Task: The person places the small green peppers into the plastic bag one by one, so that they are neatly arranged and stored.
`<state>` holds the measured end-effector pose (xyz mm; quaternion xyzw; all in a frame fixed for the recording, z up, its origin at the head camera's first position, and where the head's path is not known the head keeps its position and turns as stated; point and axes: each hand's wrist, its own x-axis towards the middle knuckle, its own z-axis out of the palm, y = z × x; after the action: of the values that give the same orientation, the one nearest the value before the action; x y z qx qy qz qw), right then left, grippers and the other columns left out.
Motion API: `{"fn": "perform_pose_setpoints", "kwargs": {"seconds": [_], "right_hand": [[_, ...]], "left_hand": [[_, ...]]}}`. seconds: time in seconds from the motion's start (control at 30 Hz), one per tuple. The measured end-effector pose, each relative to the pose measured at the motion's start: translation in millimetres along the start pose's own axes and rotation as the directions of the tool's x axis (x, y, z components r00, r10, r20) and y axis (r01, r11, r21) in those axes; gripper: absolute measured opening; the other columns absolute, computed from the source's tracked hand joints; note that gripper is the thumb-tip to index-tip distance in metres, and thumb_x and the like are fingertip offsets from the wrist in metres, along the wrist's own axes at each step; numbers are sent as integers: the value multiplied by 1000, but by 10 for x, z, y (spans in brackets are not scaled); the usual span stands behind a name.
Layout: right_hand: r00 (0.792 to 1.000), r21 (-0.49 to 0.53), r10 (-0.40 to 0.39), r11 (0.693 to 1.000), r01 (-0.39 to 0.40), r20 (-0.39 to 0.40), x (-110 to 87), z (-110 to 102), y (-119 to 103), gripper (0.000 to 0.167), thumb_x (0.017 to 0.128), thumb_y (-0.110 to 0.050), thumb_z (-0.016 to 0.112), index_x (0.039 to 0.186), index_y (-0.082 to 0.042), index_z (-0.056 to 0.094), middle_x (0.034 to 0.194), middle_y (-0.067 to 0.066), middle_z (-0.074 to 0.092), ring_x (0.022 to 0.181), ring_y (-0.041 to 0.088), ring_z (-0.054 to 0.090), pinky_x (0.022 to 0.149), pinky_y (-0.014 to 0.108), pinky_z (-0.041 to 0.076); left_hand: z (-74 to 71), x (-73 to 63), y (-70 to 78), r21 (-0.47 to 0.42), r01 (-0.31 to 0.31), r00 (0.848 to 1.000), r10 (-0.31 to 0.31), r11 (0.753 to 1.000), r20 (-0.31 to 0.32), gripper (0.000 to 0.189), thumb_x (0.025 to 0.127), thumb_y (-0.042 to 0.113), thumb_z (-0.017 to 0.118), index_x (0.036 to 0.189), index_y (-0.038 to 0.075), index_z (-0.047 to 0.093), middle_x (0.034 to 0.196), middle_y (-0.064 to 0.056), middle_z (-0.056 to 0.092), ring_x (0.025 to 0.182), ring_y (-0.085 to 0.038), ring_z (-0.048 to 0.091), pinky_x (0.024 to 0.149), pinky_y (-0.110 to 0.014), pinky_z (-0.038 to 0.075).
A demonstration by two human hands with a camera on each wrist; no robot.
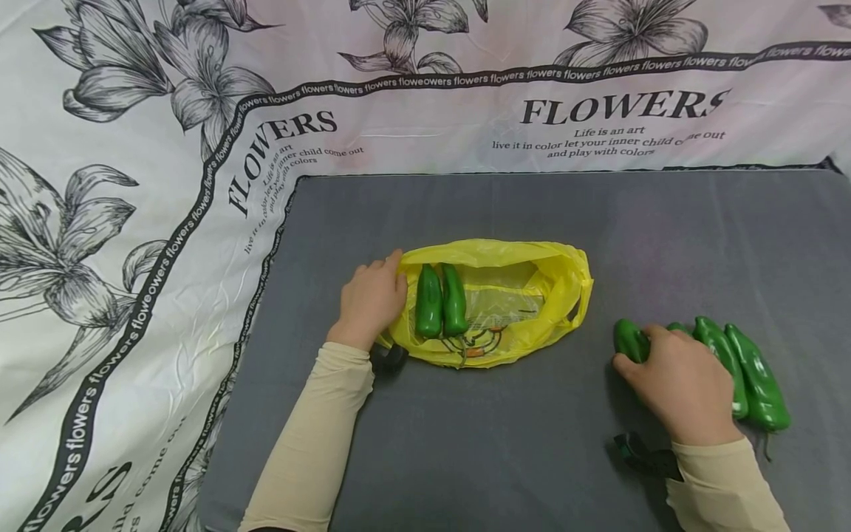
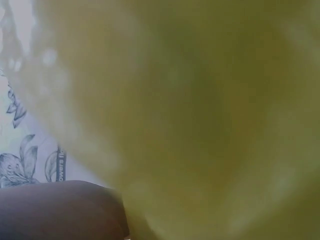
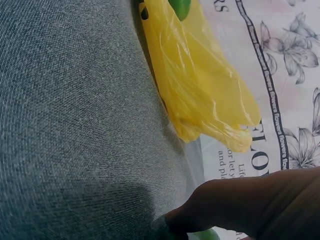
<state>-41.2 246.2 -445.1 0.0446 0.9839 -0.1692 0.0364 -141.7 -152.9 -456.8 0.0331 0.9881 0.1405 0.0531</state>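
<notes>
A yellow plastic bag [image 1: 512,347] lies with its mouth spread wide, and two green peppers [image 1: 428,303] rest side by side in its left part. My left hand [image 1: 372,299] grips the bag's left rim. In the left wrist view the bag [image 2: 200,115] fills most of the picture, blurred. Off to the right, my right hand [image 1: 688,380] holds a green pepper [image 1: 630,340] between thumb and fingers, low over the cloth. More green peppers [image 1: 758,377] lie beside and partly under that hand. From the right wrist, the thumb [image 3: 230,205] shows with the bag [image 3: 200,85] beyond.
Grey cloth [image 1: 492,451] lies under everything. A white border [image 1: 425,133] printed with flowers and lettering runs along the back and left. Dark straps [image 1: 645,458] sit at the wrists. A stretch of grey cloth separates the bag from the right-hand peppers.
</notes>
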Motion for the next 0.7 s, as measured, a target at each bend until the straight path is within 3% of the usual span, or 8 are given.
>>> {"fn": "perform_pose_setpoints", "kwargs": {"seconds": [0.23, 0.47, 0.7], "right_hand": [[1000, 17, 19, 1000, -19, 2, -11, -16, -35, 29, 89, -33, 73, 88, -5, 65, 63, 6, 53, 54, 23, 50, 44, 37, 35], [999, 28, 30, 999, -31, 23, 1, -40, -24, 32, 92, -37, 71, 80, -11, 58, 61, 4, 49, 54, 22, 49, 44, 36, 34], [1000, 28, 21, 999, -21, -6, -17, -58, -54, 37, 91, -35, 71, 71, -13, 49, 58, 3, 46, 51, 21, 47, 43, 36, 33]], "left_hand": [[3, 2, -1, 3, -3, 1000, 3, 1000, -2, 53, 112, 32, 44, 163, 19, 41, 149, -13, 61, 118, -41, 62, 80, -57, 58], [-15, 10, -3, 5, -5, 1000, 5, 1000, -7, 53, 112, 32, 44, 163, 19, 42, 148, -14, 61, 118, -41, 62, 80, -57, 58], [-10, 5, -3, -4, 0, 1000, 0, 1000, 4, 53, 112, 32, 44, 163, 19, 41, 150, -13, 60, 121, -41, 61, 84, -58, 58]]}}
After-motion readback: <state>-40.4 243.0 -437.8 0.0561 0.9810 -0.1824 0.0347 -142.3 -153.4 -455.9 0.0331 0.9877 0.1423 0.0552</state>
